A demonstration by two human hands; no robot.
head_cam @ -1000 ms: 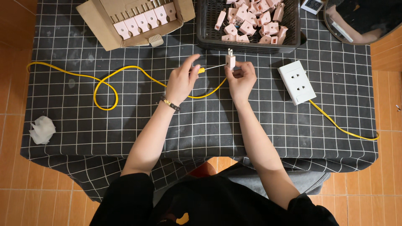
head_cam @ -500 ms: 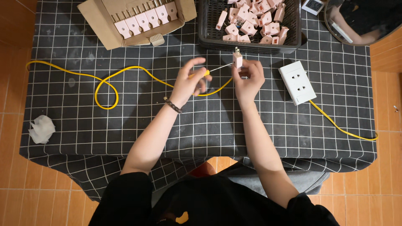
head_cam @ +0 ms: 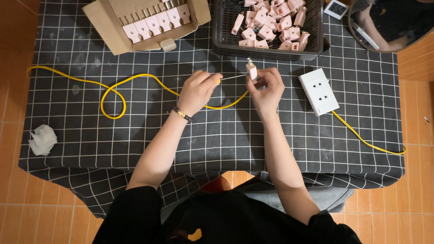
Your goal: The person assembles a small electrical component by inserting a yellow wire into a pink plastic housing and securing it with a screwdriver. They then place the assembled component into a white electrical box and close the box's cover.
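Observation:
My right hand [head_cam: 266,88] pinches a small pink plug [head_cam: 251,70] upright, prongs up, over the middle of the table. My left hand [head_cam: 198,91] grips a screwdriver [head_cam: 231,77] with a yellow handle; its thin metal shaft runs right to the side of the plug. A bracelet sits on my left wrist. Both hands hover just in front of the black basket [head_cam: 222,27].
The black basket holds several pink plugs [head_cam: 271,27]. A cardboard box [head_cam: 106,25] at the back left holds a row of pink plugs. A white power strip [head_cam: 319,91] with a yellow cable [head_cam: 113,88] lies on the checked cloth [head_cam: 226,135]. Crumpled tissue [head_cam: 43,139] sits at left.
My hands have shifted slightly while holding the plug and screwdriver; the plug sat a bit farther right half a second ago and is now back nearer the centre.

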